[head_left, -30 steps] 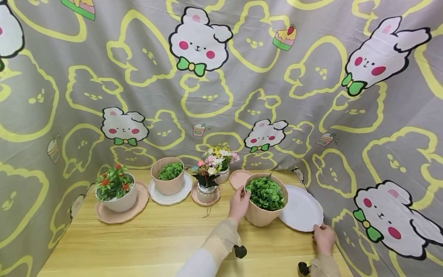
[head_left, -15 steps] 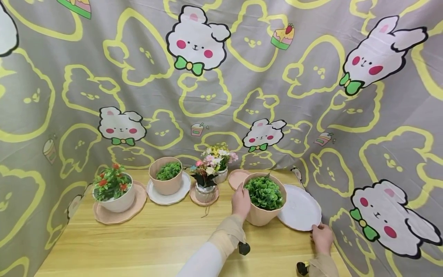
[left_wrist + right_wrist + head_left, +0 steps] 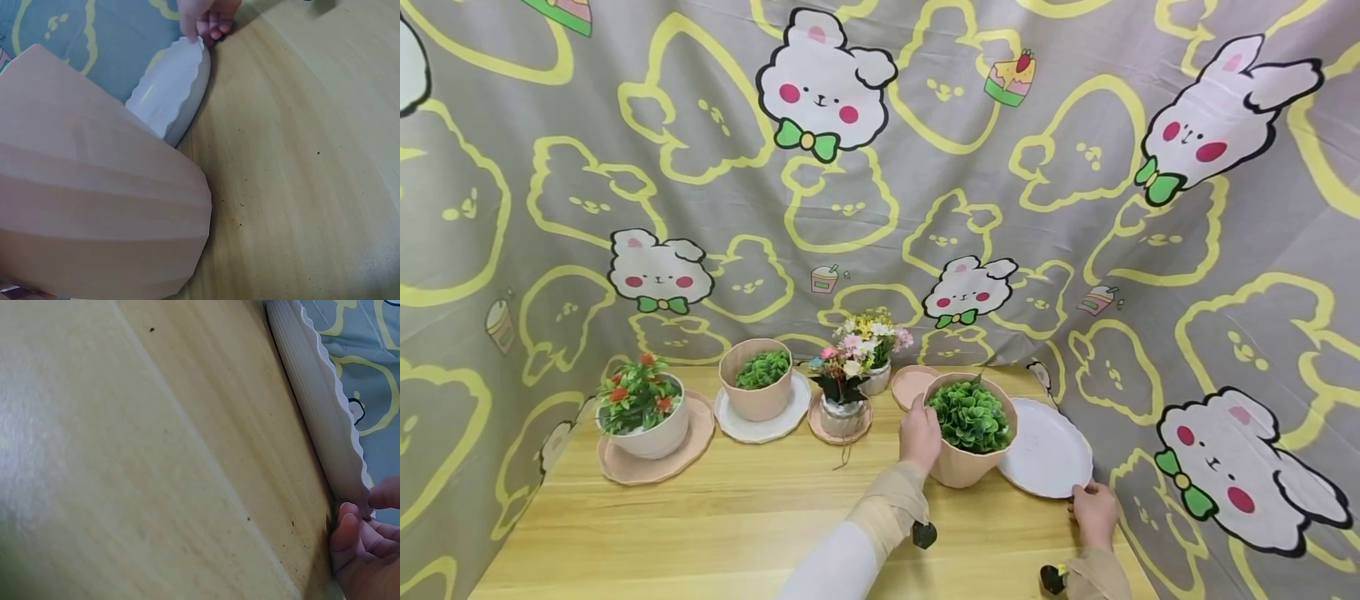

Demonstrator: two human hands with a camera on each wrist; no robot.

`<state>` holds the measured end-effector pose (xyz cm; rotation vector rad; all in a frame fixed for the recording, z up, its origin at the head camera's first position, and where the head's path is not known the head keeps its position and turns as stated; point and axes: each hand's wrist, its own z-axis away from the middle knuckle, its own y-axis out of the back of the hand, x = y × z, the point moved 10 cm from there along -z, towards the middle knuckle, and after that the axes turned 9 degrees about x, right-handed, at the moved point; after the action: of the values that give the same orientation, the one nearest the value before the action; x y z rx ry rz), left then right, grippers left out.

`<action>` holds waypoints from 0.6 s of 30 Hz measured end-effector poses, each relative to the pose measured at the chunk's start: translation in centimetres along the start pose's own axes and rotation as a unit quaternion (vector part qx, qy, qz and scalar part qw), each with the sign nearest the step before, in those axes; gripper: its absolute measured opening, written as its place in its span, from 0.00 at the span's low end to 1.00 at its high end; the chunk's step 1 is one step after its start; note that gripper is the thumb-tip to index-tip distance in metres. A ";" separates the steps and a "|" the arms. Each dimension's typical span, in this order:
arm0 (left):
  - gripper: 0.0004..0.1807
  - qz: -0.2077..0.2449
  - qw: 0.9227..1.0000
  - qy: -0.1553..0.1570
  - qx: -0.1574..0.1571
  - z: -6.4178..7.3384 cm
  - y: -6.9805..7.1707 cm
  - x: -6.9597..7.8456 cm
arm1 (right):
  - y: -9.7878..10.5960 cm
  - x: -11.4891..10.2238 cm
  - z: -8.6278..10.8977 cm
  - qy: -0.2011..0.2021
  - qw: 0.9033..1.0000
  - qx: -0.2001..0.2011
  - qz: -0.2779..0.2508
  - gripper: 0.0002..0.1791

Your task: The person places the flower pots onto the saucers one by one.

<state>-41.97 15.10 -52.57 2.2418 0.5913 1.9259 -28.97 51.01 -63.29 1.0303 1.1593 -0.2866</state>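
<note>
My left hand (image 3: pixel 921 437) grips the left rim of a pink-beige flower pot (image 3: pixel 961 465) filled with a leafy green plant (image 3: pixel 972 417). In the left wrist view the pot (image 3: pixel 106 187) fills the left side, its base at the wooden surface. Just right of it lies a large white saucer (image 3: pixel 1049 450) with a wavy rim, partly hidden by the pot. My right hand (image 3: pixel 1094 510) pinches the saucer's near right edge between thumb and fingers. The right wrist view shows the saucer's ribbed side (image 3: pixel 315 406) and that hand (image 3: pixel 369 550) at its rim.
Left on the wooden table (image 3: pixel 700 533) stand a white pot with red flowers (image 3: pixel 651 429) and a pink pot (image 3: pixel 760 400), both on saucers. Two small flower pots, one here (image 3: pixel 841 417), stand mid-back. A pink saucer (image 3: pixel 912 385) lies behind my pot. Patterned cloth (image 3: pixel 850 208) surrounds the table.
The whole head view has shifted slightly left. Both hands keep their holds on the pot and the saucer, which show no clear movement on the table.
</note>
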 end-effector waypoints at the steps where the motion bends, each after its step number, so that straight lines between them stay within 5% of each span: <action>1: 0.23 -0.004 1.000 -0.003 0.002 0.0 0.0 0.0 | 0.0 0.0 0.0 0.000 1.000 0.000 -0.004 0.23; 18: 0.21 -0.018 0.999 -0.050 0.005 0.0 0.6 1.2 | 0.1 -0.3 0.1 0.010 1.000 0.003 -0.017 0.22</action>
<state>-41.72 14.97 -51.23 2.3021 0.6240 1.7866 -28.93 50.90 -62.95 1.0210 1.1964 -0.3067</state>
